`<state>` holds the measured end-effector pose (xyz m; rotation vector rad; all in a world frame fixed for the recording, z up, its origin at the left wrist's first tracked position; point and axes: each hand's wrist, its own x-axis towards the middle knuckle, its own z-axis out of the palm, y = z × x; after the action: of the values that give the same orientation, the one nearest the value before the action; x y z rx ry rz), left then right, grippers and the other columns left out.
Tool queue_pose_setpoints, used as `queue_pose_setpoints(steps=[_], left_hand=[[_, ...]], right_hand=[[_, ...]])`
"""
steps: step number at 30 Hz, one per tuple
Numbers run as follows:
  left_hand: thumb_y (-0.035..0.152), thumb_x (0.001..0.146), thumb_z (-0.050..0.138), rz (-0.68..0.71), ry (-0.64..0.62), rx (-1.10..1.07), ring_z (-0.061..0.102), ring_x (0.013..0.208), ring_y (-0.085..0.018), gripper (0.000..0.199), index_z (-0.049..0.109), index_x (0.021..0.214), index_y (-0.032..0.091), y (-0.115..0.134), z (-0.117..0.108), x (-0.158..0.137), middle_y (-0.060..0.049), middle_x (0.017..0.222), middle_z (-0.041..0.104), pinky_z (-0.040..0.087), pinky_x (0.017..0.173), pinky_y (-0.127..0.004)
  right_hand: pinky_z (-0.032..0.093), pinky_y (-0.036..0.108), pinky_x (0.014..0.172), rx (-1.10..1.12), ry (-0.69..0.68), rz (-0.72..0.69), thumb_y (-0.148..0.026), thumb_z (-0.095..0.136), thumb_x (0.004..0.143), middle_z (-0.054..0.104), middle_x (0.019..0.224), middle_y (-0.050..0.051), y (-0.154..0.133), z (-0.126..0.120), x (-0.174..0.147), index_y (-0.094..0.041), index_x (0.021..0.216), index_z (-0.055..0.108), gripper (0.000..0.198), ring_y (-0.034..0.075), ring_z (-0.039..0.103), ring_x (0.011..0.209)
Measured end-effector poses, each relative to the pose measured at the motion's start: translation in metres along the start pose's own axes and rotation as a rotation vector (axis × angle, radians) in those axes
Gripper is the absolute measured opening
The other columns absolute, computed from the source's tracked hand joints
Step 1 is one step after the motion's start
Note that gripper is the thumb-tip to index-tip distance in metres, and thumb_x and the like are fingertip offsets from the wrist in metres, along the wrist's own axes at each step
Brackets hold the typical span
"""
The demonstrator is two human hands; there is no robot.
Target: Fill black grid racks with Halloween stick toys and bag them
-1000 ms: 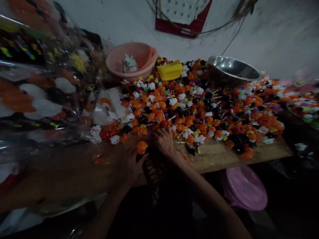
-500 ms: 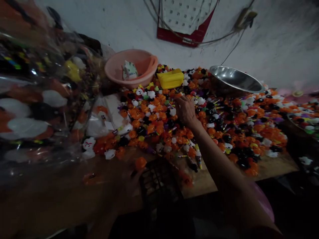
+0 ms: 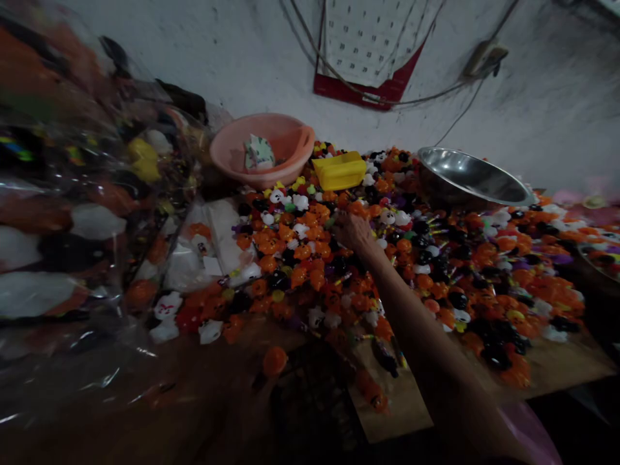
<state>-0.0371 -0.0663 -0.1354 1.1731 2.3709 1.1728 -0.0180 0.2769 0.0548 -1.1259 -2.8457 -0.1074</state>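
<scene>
Though many — toys (image 3: pixel 317 278) around right hand (image 3: pixel 354 232)

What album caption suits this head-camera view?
A right hand amid a heap of colourful trinkets, beneath a wall calendar.

Multicoloured small toys (image 3: pixel 303 250), heap-piled

Wall calendar (image 3: pixel 361 61), one: white sheet (image 3: pixel 371 29) with printed date numerals, 20 and 21 above 27, 28 and 29 near its lower edge; pale label (image 3: pixel 371 97) on red backing (image 3: pixel 336 89), illegible.
</scene>
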Motion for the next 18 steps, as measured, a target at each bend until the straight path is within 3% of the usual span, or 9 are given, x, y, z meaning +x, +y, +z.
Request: queue_pose_setpoints(steps=[3,7,11,18], left_hand=[[0.045,0.098,0.065,-0.008,0.030,-0.011,0.065,0.111,-0.023,0.032,0.066,0.122,0.025,-0.004,0.003,-0.003,-0.009,0.127,0.065,0.060,0.092,-0.040],[0.050,0.097,0.064,-0.022,0.057,-0.026,0.066,0.107,-0.024,0.035,0.066,0.122,0.026,-0.012,0.011,-0.006,-0.009,0.120,0.067,0.061,0.090,-0.042],[0.051,0.096,0.066,-0.054,0.086,-0.021,0.066,0.109,-0.024,0.035,0.067,0.120,0.026,-0.016,0.014,-0.009,-0.008,0.120,0.068,0.060,0.091,-0.042],[0.044,0.097,0.066,-0.011,0.000,-0.085,0.064,0.115,-0.025,0.033,0.065,0.124,0.026,0.004,-0.002,-0.006,-0.009,0.130,0.063,0.060,0.094,-0.041]], right_hand=[[0.045,0.038,0.094,-0.021,-0.027,0.017,-0.022,0.047,0.094,0.077,0.113,0.014,-0.004,-0.003,-0.005,-0.020,0.111,0.076,0.033,0.029,0.069,0.112],[0.044,0.034,0.089,-0.009,-0.035,-0.019,-0.024,0.046,0.094,0.078,0.111,0.013,-0.007,-0.002,-0.003,-0.020,0.110,0.075,0.033,0.028,0.070,0.110],[0.043,0.038,0.092,-0.050,0.000,-0.023,-0.025,0.046,0.096,0.077,0.113,0.017,-0.016,0.002,0.004,-0.017,0.109,0.075,0.033,0.030,0.070,0.107],[0.044,0.042,0.098,-0.042,-0.078,0.047,-0.024,0.049,0.097,0.076,0.112,0.021,-0.034,-0.007,0.006,-0.014,0.105,0.077,0.031,0.032,0.072,0.107]])
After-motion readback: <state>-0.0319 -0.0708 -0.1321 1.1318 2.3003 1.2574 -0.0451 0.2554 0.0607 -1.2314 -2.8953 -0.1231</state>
